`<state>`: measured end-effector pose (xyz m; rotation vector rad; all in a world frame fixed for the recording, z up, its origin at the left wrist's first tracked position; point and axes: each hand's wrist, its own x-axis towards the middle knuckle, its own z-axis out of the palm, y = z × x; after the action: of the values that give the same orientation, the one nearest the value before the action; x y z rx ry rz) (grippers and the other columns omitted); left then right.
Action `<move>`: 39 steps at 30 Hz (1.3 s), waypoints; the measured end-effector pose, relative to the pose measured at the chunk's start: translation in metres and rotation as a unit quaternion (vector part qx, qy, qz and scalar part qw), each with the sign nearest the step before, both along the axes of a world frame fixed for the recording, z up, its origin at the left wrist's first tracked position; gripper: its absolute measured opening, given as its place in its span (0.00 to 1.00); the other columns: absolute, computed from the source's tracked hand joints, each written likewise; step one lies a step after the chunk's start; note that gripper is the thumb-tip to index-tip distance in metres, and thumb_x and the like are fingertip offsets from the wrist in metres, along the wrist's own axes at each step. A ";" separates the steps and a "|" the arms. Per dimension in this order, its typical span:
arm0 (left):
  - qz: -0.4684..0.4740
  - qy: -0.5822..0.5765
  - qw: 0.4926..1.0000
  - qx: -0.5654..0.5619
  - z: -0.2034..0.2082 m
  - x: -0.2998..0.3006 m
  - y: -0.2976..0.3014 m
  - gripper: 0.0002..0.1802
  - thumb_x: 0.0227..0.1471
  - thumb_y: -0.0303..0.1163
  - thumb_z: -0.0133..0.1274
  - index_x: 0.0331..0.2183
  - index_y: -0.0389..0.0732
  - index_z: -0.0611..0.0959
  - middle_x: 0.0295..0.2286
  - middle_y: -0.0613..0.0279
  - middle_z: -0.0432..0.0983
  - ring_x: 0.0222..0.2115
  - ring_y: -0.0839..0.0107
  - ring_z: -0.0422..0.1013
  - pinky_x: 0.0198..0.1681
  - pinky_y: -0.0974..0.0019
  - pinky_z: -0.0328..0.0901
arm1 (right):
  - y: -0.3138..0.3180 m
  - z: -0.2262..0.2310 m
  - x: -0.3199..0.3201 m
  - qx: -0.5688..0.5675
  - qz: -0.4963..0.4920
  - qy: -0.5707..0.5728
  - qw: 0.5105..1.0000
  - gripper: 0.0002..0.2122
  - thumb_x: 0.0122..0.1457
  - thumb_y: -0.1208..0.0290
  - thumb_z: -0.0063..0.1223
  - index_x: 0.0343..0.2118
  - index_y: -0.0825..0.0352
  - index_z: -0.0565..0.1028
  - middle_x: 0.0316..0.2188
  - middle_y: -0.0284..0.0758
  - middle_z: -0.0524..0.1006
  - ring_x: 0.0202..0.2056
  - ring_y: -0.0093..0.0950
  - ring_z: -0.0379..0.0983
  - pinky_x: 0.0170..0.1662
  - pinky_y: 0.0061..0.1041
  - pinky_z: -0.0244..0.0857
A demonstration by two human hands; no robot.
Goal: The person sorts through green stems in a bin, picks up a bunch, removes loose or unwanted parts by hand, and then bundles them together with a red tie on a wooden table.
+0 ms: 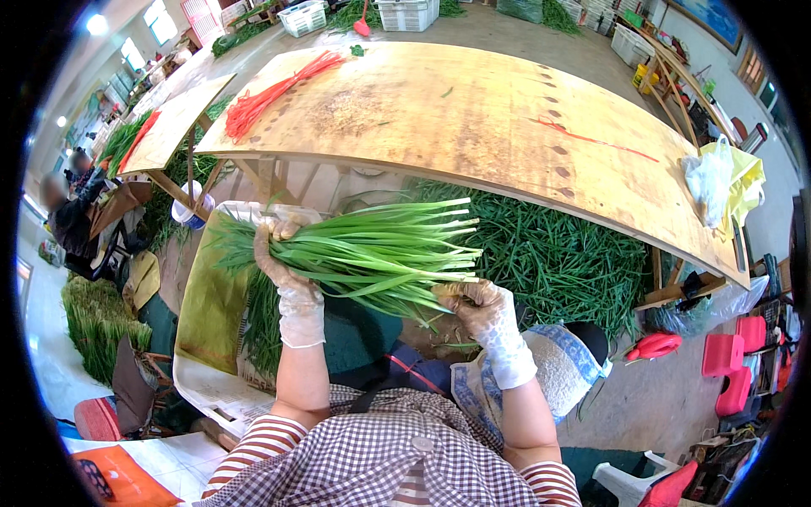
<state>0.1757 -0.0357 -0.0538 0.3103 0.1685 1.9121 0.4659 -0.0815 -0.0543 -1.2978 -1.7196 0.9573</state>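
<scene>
Beyond, a long pale-wood table [439, 93]; before it, a slender green-leaved bunch with white stem ends [380, 249], its axis running left to right.
The stained, white-cuffed left hand [283, 260] wraps the leafy end; the matching right hand [479, 306], fingers curled, is nearest the white ends, any grip unclear.

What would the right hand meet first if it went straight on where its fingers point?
Most likely the stalks of the green bunch, close beside the right hand; they may already touch, as depth is unclear here.
</scene>
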 end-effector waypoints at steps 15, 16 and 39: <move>0.087 0.020 0.993 -0.074 0.014 0.012 0.003 0.10 0.46 0.33 0.50 0.20 0.43 0.68 0.17 0.67 0.63 0.20 0.72 0.62 0.37 0.63 0.65 | 0.002 -0.012 0.001 -0.076 -0.021 0.108 0.991 0.07 0.55 0.72 0.52 0.32 0.71 0.76 0.22 0.32 0.77 0.25 0.16 0.69 0.29 0.17 0.64; 0.084 0.018 0.993 -0.079 0.015 0.012 0.003 0.10 0.46 0.32 0.50 0.20 0.43 0.68 0.17 0.67 0.63 0.20 0.72 0.62 0.36 0.64 0.65 | 0.002 -0.011 0.000 -0.094 -0.025 0.123 0.988 0.07 0.55 0.72 0.52 0.32 0.70 0.77 0.22 0.32 0.77 0.24 0.16 0.69 0.28 0.17 0.64; 0.089 -0.006 0.985 -0.146 0.017 0.018 0.005 0.10 0.42 0.29 0.51 0.18 0.42 0.67 0.15 0.67 0.63 0.17 0.72 0.64 0.36 0.61 0.68 | 0.008 0.005 -0.004 0.204 0.055 -0.047 0.976 0.08 0.45 0.71 0.58 0.31 0.61 0.79 0.28 0.34 0.77 0.30 0.33 0.73 0.33 0.28 0.67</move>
<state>0.1939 -0.0306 -0.0372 0.0880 0.4758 2.0311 0.4621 -0.0735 -0.0492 -0.9981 -1.9524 0.5668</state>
